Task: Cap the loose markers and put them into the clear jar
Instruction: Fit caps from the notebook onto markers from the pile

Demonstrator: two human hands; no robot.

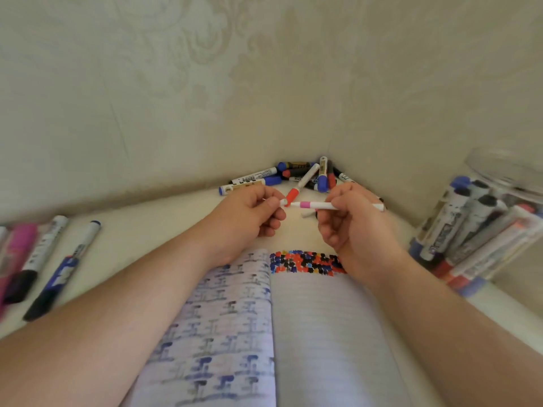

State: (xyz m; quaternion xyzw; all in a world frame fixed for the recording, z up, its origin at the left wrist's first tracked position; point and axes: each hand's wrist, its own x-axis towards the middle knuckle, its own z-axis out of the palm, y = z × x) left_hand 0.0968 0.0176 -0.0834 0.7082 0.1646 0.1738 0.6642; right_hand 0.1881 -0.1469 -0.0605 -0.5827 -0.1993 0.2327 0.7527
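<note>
Your right hand [349, 218] pinches the slim white pink-banded marker [329, 205] mid-barrel; your left hand [252, 211] pinches its small cap [283, 203]. Light, stiff, probably slippery.

We see a white marker [338, 205] with a pink band, and another white marker [302, 182] with a red cap. The notebook [323, 333] shows blue, red and black dots, beside pale blue stamped rows. The wallpaper [205, 83] is cream damask.
</note>
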